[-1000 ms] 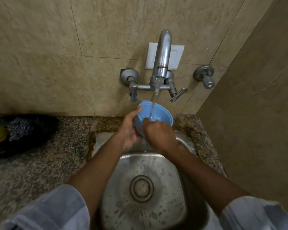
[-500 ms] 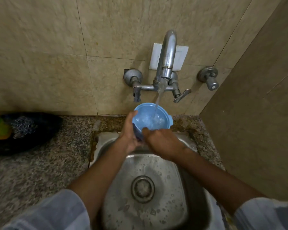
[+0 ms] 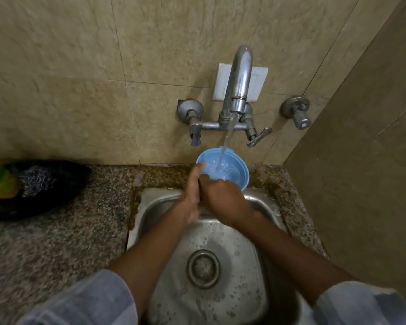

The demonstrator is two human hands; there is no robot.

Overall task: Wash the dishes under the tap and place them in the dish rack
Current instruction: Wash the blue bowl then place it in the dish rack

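a: where is the blue bowl [image 3: 230, 168]?

b: it is up over the back edge of the sink [image 3: 155, 202], right under the tap [image 3: 238, 90]. water [image 3: 225, 146] runs down from the tap and lands inside the bowl. there is water in the bottom of it.

a: who holds it?

b: both hands. the left hand [image 3: 190, 202] is on the left side of the bowl. its thumb goes up and touches the rim. the other fingers go down under the bowl, so i cannot see them.

a: and the other hand?

b: the right hand [image 3: 223, 200] is on the near side of the bowl. its fingers [image 3: 211, 180] are curled close together over the rim, and the tips press on the inside edge. the bowl sits past the fingers, away from the person.

a: do the hands touch?

b: yes, they are side by side and pressed together at the bowl.

a: is the bowl flat?

b: no, it tips a bit toward the person, so you can see inside.

a: what else is there?

b: a speckled counter [image 3: 56, 242] on the left, with a dark bag [image 3: 45, 186] by the wall.
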